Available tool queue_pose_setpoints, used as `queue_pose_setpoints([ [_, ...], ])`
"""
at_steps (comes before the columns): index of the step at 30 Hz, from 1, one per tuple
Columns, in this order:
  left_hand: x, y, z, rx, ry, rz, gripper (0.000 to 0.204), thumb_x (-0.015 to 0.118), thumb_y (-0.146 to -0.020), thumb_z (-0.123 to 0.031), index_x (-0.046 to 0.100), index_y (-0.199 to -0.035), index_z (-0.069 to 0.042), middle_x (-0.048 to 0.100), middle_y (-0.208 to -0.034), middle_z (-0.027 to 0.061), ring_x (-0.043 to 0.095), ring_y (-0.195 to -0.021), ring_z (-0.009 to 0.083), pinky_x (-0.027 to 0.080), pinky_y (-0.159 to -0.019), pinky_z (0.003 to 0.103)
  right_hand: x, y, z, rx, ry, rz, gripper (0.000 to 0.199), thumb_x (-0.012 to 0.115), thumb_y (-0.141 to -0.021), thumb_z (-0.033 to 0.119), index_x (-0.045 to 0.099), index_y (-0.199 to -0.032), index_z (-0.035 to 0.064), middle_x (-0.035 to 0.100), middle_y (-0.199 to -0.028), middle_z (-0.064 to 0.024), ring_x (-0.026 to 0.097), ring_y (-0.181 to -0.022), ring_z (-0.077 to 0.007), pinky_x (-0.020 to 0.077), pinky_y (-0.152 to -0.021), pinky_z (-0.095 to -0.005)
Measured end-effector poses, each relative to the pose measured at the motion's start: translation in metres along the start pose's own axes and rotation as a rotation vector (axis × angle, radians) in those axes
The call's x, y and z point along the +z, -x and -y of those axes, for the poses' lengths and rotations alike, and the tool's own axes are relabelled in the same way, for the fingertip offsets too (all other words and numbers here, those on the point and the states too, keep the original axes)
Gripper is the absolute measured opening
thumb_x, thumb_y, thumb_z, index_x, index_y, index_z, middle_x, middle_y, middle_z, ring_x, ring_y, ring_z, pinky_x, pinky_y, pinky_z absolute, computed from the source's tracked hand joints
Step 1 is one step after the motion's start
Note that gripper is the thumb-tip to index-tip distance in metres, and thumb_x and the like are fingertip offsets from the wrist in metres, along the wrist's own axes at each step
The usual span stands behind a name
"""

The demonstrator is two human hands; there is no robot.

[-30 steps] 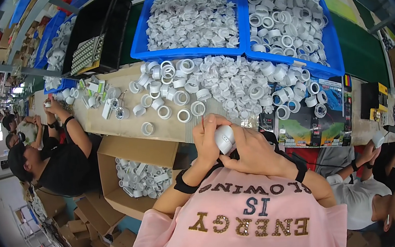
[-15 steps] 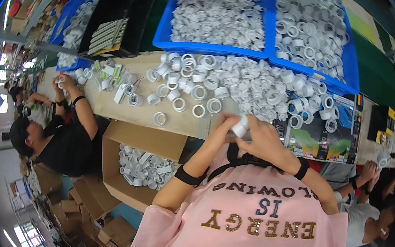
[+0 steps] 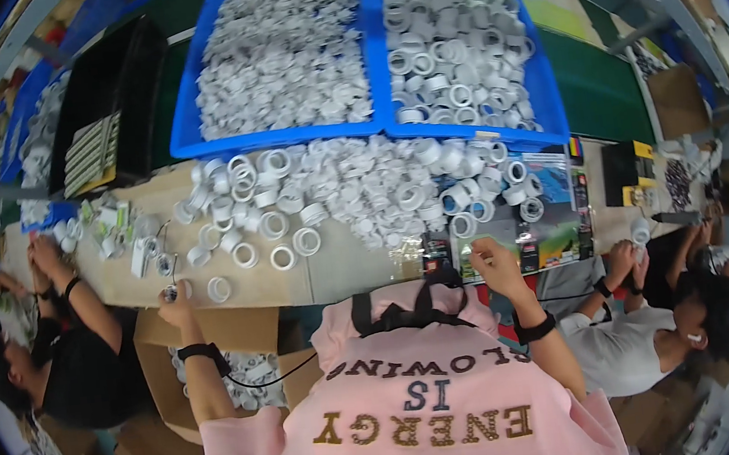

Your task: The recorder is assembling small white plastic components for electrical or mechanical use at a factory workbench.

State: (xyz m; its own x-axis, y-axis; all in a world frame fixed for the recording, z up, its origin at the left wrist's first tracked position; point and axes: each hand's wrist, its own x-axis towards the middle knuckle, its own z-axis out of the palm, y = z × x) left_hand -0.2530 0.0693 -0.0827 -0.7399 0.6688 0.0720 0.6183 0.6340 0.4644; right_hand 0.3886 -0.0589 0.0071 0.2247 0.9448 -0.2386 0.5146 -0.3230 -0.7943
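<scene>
My left hand (image 3: 177,312) is at the left front edge of the workbench, its fingers closed on a small round white-and-dark part (image 3: 171,293). A loose white ring (image 3: 219,289) lies just right of it, and a small round part with a thin wire (image 3: 166,264) lies beyond it. My right hand (image 3: 499,267) hovers by the printed board (image 3: 548,243), fingers curled together; anything inside them is hidden. Ahead of both hands spreads a heap of thin white pieces (image 3: 368,181), with white rings (image 3: 273,224) scattered to its left and more at its right end.
Two blue bins (image 3: 281,138) of white parts stand behind the heap. A black crate (image 3: 156,89) holds pale strips at the back left. Below the bench edge, a cardboard box (image 3: 160,380) contains white parts. Co-workers (image 3: 81,362) sit left and right (image 3: 624,337).
My hands were together around a white cylindrical part; now they are wide apart, the left over the left bench edge, the right by the board. The view has swung to the right.
</scene>
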Motion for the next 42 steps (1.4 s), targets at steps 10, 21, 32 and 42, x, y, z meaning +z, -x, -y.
queue_pose_setpoints([
  [10, -0.002, 0.03, -0.091, 0.572, -0.062, -0.249, 0.059, 0.069, -0.064, -0.009, 0.045, -0.117, 0.003, 0.051, -0.102, 0.0238, 0.05, -0.096, 0.0394, 0.039, -0.085, 0.045, -0.072, -0.063, -0.085, 0.431, 0.989, -0.477, 0.059, 0.076, -0.065, 0.034, 0.047, -0.106, 0.0016, 0.051, -0.105, -0.0175, 0.05, -0.1, -0.0345, 0.0438, -0.081, -0.0456],
  [21, 0.07, 0.281, -0.227, 0.793, 0.21, 0.815, 0.041, 0.067, -0.076, -0.025, 0.055, -0.107, -0.001, 0.061, -0.096, 0.0194, 0.063, -0.082, 0.0326, 0.052, -0.067, 0.039, -0.087, -0.076, -0.116, 0.377, 0.493, -0.15, 0.053, 0.071, -0.072, 0.03, 0.05, -0.111, 0.0015, 0.062, -0.078, -0.0116, 0.061, -0.082, -0.0325, 0.0472, -0.071, -0.039],
  [32, 0.09, 0.285, -0.241, 0.723, -0.021, 0.894, 0.054, 0.076, -0.062, -0.041, 0.054, -0.092, -0.002, 0.062, -0.08, 0.0157, 0.062, -0.073, 0.034, 0.049, -0.063, 0.043, -0.047, -0.012, 0.032, 0.156, -0.698, -0.365, 0.062, 0.066, -0.068, -0.008, 0.043, -0.123, 0.0092, 0.055, -0.106, -0.0114, 0.06, -0.086, -0.0196, 0.0485, -0.071, -0.0272],
  [42, 0.082, 0.283, -0.234, 0.797, -0.033, 0.852, 0.042, 0.075, -0.064, -0.031, 0.056, -0.087, -0.001, 0.061, -0.09, 0.0204, 0.061, -0.082, 0.0352, 0.05, -0.069, 0.042, -0.011, -0.011, 0.088, 0.198, -1.202, 0.118, 0.05, 0.057, -0.078, -0.003, 0.036, -0.122, 0.0095, 0.053, -0.107, -0.0134, 0.06, -0.096, -0.0284, 0.0517, -0.083, -0.0407],
])
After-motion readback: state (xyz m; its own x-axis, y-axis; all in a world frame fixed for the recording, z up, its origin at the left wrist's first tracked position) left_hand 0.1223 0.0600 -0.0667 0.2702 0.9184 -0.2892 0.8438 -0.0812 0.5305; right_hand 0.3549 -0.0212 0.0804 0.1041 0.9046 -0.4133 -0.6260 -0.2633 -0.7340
